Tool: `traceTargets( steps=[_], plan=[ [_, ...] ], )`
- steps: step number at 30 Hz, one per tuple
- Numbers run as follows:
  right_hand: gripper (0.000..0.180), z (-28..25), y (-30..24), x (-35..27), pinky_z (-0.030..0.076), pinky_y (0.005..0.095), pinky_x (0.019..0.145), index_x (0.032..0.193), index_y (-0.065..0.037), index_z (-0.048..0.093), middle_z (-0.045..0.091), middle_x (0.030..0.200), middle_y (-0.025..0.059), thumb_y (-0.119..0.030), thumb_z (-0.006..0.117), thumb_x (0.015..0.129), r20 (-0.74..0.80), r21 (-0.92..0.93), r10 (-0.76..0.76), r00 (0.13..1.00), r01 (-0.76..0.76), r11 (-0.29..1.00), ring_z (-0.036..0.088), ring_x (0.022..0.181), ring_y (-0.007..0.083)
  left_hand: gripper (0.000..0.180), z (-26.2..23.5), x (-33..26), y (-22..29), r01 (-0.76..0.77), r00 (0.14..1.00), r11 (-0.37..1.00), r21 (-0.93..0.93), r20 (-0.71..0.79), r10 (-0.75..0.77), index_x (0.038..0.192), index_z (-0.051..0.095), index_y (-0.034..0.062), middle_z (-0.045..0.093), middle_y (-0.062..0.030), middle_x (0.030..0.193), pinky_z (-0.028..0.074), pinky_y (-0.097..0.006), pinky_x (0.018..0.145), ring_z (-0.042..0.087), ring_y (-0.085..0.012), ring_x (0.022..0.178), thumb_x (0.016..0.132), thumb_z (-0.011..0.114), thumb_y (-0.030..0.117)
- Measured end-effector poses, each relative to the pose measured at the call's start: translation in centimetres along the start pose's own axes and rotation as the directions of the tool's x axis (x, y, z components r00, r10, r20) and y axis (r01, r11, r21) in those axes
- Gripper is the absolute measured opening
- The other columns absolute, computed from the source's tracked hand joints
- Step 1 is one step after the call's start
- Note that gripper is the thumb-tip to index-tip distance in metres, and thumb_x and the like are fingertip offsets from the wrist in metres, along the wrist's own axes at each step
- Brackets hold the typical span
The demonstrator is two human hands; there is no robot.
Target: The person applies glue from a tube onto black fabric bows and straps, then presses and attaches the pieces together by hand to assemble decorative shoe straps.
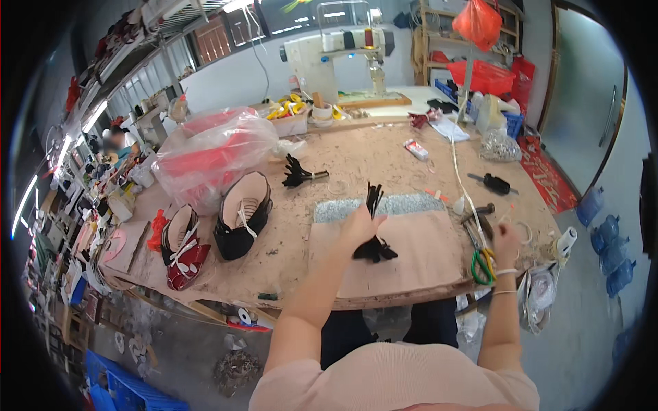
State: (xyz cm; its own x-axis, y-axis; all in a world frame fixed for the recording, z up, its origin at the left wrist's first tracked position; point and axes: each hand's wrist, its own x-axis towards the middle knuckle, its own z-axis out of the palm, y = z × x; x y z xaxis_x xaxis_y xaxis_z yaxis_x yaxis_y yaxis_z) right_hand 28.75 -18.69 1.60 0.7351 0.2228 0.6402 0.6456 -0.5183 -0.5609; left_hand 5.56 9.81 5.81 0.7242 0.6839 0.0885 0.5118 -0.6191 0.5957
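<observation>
My left hand [360, 225] is closed round the middle of a bundle of black strips [375, 250], whose ends stick out above and below the fist. It is over a pale, flat sheet [418, 264] at the table's near edge. My right hand [506, 244] is at the right, its fingers curled; what they hold, if anything, is too small to make out. Beside it lie scissors with green and yellow handles [481, 266] and a hammer [480, 212]. A pale loop [524, 233] is just right of that hand. Another bundle of black strips [301, 172] rests farther back.
Stacked black shoe pieces [241, 226] and a stack with red pieces [185, 264] stand at the left. Behind them is a clear plastic bag with red contents [212, 154]. A sewing machine [336, 58] stands at the back. A thread cone [567, 238] sits at the right edge.
</observation>
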Motion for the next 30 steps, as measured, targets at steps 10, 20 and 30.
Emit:
traceTargets(
  steps=[10, 20, 30],
  plan=[
    [0.025, 9.3, -13.3, -4.2, 0.046, 0.0353, 0.07, 0.093, -0.001, 0.06, 0.057, 0.089, 0.016, -0.008, 0.064, 0.069, 0.519, 0.53, -0.443, 0.731, 0.132, 0.838, 0.056, 0.079, 0.0299, 0.048, 2.1, -6.6, -0.2, -0.244, 0.915, 0.931, 0.271, -0.253, 0.314, 0.118, 0.05, 0.0173, 0.038, -0.0117, 0.13, 0.014, -0.059, 0.096, 0.027, -0.0368, 0.123, 0.076, 0.058, 0.039],
    [0.022, 7.5, -14.1, -2.1, 0.047, 0.0298, 0.061, 0.088, -0.001, 0.062, 0.063, 0.077, 0.0114, 0.0, 0.062, 0.066, 0.659, 0.497, -0.179, 0.731, -0.243, 0.833, 0.058, 0.061, 0.0255, 0.05, 1.3, -4.3, -2.3, -0.346, 0.882, 0.834, 0.431, -0.153, 0.445, 0.119, 0.047, 0.0181, 0.04, -0.0099, 0.126, 0.019, -0.056, 0.097, 0.028, -0.0353, 0.122, 0.072, 0.063, 0.019],
    [0.011, 2.9, -15.1, -7.6, 0.047, 0.0343, 0.073, 0.08, -0.005, 0.062, 0.061, 0.09, 0.0111, -0.006, 0.061, 0.069, 0.207, 0.713, -0.738, 0.642, 0.418, 0.564, 0.057, 0.085, 0.0274, 0.015, 6.9, -7.4, 1.1, 0.131, 0.982, 0.083, -0.988, 0.118, -0.151, 0.098, 0.05, 0.0014, 0.057, -0.0073, 0.084, 0.047, -0.024, 0.059, 0.056, -0.0136, 0.072, 0.087, 0.049, 0.012]
  ],
)
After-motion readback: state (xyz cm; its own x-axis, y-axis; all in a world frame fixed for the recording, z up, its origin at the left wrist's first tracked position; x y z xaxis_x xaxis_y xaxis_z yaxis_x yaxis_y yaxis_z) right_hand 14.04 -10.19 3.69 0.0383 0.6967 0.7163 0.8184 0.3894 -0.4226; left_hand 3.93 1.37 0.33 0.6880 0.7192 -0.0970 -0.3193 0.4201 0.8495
